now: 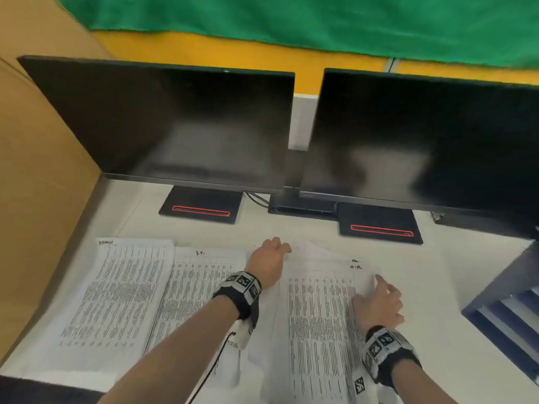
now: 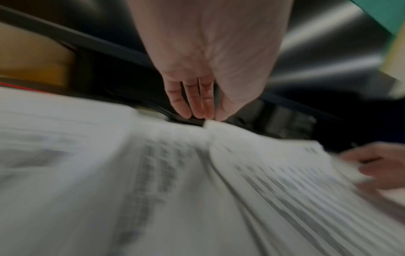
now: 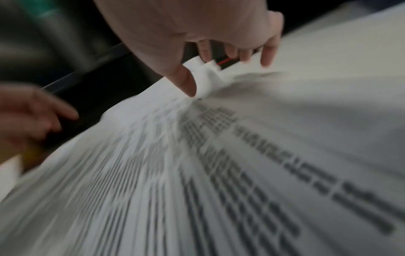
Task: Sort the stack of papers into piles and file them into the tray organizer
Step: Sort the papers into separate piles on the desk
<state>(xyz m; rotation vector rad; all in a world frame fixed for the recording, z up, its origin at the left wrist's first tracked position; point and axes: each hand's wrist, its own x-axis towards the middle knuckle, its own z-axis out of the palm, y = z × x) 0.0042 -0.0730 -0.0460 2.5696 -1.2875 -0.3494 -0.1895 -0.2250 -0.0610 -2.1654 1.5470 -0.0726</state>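
Three piles of printed sheets lie side by side on the white desk. The pile marked ADMIN [image 1: 116, 293] is on the left, the I.T. pile [image 1: 192, 287] is in the middle and the H.R. pile [image 1: 318, 316] is on the right. My left hand [image 1: 278, 244] is at the H.R. pile's far left corner, where thumb and fingers [image 2: 197, 110] meet on the paper's edge. My right hand [image 1: 388, 290] is at the same pile's right side. Its thumb [image 3: 188, 86] presses on top and its fingers curl behind a lifted corner. The dark blue tray organizer [image 1: 495, 290] stands at the right edge.
Two dark monitors [image 1: 175, 126] [image 1: 423, 141] stand behind the papers, and their black bases [image 1: 201, 205] [image 1: 379, 225] reach close to the piles. A tan partition [image 1: 38, 170] walls the desk's left side. Both wrist views are motion-blurred.
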